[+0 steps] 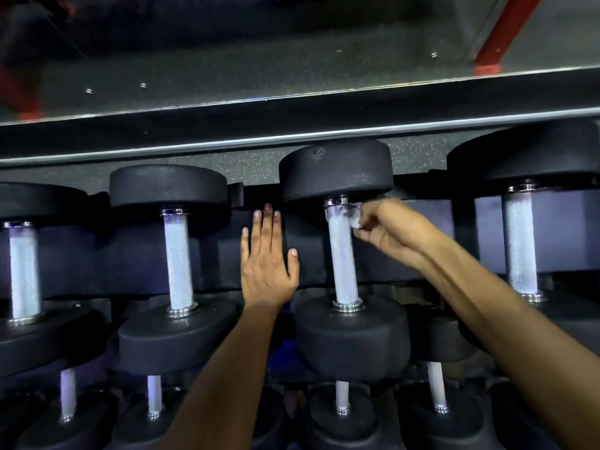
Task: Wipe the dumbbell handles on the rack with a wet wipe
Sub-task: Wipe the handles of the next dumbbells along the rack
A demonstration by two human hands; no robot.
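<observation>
Wipe (354, 219), small, white, crumpled, pressed against knurled silver handle (342, 254).

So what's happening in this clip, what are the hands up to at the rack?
A person is cleaning dumbbells on a rack. The right hand pinches a small white wet wipe against the far end of one knurled metal handle, just below the far head. The left hand is flat and open, fingers straight, over the dark rack pad between that dumbbell and the dumbbell to its left. More dumbbells sit on either side and on the lower tier.
</observation>
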